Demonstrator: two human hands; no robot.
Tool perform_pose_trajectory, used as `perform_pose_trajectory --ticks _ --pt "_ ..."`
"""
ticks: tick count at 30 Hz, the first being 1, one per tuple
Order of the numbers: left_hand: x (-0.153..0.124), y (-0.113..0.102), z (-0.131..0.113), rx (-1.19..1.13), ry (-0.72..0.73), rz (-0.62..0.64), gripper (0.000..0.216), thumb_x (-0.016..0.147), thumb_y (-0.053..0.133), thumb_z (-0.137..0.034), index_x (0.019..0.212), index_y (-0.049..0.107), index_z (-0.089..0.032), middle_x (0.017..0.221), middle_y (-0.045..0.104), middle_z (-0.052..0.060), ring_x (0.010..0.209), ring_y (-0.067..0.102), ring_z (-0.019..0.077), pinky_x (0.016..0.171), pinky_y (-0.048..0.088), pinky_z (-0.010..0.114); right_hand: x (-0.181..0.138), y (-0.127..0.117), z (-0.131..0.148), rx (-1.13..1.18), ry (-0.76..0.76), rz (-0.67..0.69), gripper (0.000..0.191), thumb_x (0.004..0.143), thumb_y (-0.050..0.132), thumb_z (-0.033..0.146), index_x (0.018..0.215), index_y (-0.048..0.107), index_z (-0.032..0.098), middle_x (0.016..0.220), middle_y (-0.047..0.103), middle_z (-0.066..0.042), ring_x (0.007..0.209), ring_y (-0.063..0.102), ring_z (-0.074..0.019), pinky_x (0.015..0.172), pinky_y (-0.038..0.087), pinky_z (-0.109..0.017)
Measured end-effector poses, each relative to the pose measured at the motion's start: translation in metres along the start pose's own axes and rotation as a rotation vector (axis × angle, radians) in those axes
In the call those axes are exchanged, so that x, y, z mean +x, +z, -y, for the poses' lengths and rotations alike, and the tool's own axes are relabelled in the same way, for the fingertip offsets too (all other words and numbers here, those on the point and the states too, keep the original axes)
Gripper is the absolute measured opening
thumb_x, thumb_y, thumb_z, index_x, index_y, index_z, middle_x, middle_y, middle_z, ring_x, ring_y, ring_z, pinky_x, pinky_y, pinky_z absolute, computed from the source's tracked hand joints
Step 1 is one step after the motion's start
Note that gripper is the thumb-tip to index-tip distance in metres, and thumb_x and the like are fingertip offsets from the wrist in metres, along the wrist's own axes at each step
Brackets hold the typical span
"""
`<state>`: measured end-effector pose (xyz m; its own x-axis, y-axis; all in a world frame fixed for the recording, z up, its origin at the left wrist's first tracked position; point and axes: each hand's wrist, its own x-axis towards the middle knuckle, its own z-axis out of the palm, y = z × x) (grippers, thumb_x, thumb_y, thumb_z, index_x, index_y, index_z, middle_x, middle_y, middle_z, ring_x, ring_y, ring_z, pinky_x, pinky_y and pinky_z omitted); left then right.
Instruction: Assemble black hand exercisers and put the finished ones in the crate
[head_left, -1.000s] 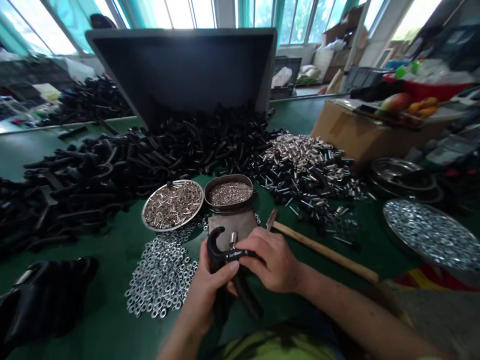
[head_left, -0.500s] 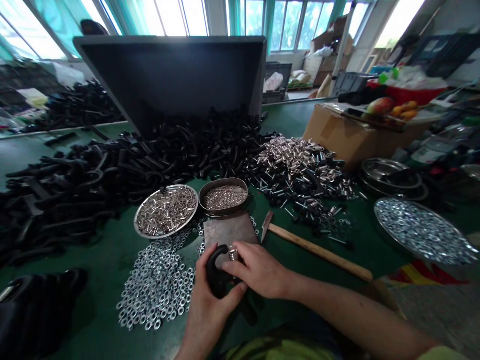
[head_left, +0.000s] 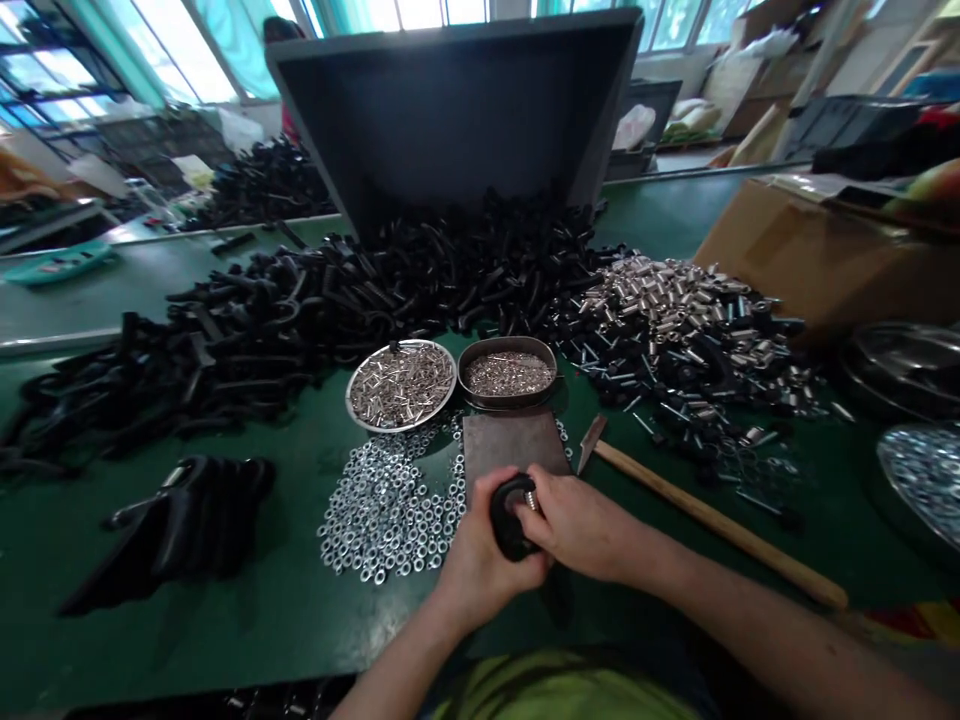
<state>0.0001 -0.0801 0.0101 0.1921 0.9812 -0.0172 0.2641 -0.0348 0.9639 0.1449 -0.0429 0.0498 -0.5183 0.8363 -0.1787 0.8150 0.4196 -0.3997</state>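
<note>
hard daylight comes through the windows [head_left: 187,50] behind the dark tipped bin [head_left: 457,110], blown out to white and teal glare. the bin's inside is near black, and the heap of black parts [head_left: 300,300] in front of it sinks into shadow. nearer than the bin the green table [head_left: 285,600] is dim and even; loose nuts [head_left: 382,510] glint. the left hand [head_left: 480,565] and right hand [head_left: 589,525] are sharp, the black grip [head_left: 507,516] between them faintly glossy. far left and right of the bin, lines bow and smear.
</note>
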Motion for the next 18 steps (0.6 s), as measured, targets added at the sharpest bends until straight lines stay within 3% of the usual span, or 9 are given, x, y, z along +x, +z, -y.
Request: perform_pose_trajectory --ticks 2,5,8,10,12,15,18 --pt "0.011 -0.005 0.001 0.041 -0.04 0.038 0.073 0.063 0.071 -0.019 0.126 0.036 -0.021 0.106 0.062 0.005 0.09 0.062 0.0204 0.081 0.05 0.034 0.013 -0.003 -0.008 -0.066 0.036 0.012 0.028 0.09 0.043 0.033 0.091 0.062 0.012 0.074 0.068 -0.011 0.064 0.064 -0.0198 0.054 0.038 -0.028" --pt "0.037 -0.029 0.005 0.257 0.049 0.011 0.063 0.071 0.069 -0.031 0.127 0.042 -0.02 0.112 0.06 0.007 0.094 0.059 0.0203 0.083 0.049 0.033 0.044 -0.012 -0.019 -0.185 -0.05 0.061 0.036 0.088 0.045 0.044 0.079 0.066 0.016 0.071 0.068 -0.01 0.065 0.064 -0.022 0.057 0.041 -0.031" --pt "0.07 -0.073 0.012 0.509 0.127 -0.22 0.045 0.079 0.061 -0.032 0.119 0.051 -0.016 0.11 0.059 0.01 0.1 0.056 0.0225 0.087 0.046 0.036 0.085 -0.023 -0.018 -0.251 -0.129 -0.019 0.031 0.089 0.046 0.04 0.081 0.068 0.019 0.077 0.069 -0.008 0.073 0.064 -0.0216 0.062 0.044 -0.031" --pt "0.09 -0.104 0.016 0.69 0.068 -0.394 0.032 0.082 0.056 -0.029 0.11 0.057 -0.014 0.106 0.059 0.012 0.1 0.055 0.0249 0.087 0.044 0.038 0.115 -0.028 -0.009 -0.255 -0.149 -0.124 0.025 0.09 0.046 0.032 0.088 0.068 0.02 0.088 0.069 -0.007 0.083 0.063 -0.0211 0.068 0.045 -0.03" --pt "0.106 -0.127 0.021 0.88 -0.026 -0.471 0.026 0.081 0.057 -0.029 0.102 0.062 -0.016 0.103 0.059 0.012 0.098 0.056 0.0261 0.085 0.044 0.038 0.142 -0.028 0.004 -0.251 -0.172 -0.18 0.024 0.09 0.044 0.025 0.092 0.067 0.02 0.098 0.068 -0.008 0.094 0.06 -0.0213 0.074 0.045 -0.03" --pt "0.119 -0.143 0.025 1.002 -0.089 -0.434 0.019 0.079 0.06 -0.03 0.093 0.065 -0.018 0.098 0.061 0.009 0.095 0.056 0.0251 0.079 0.044 0.034 0.172 -0.022 0.022 -0.25 -0.197 -0.213 0.027 0.091 0.04 0.017 0.096 0.066 0.018 0.106 0.064 -0.01 0.105 0.053 -0.0216 0.079 0.045 -0.03" --pt "0.122 -0.142 0.026 1.01 -0.083 -0.425 0.015 0.08 0.058 -0.03 0.087 0.066 -0.02 0.096 0.063 0.008 0.091 0.057 0.0233 0.073 0.043 0.031 0.188 -0.015 0.031 -0.254 -0.2 -0.222 0.03 0.091 0.036 0.013 0.1 0.064 0.015 0.108 0.062 -0.012 0.107 0.051 -0.0227 0.079 0.046 -0.031"
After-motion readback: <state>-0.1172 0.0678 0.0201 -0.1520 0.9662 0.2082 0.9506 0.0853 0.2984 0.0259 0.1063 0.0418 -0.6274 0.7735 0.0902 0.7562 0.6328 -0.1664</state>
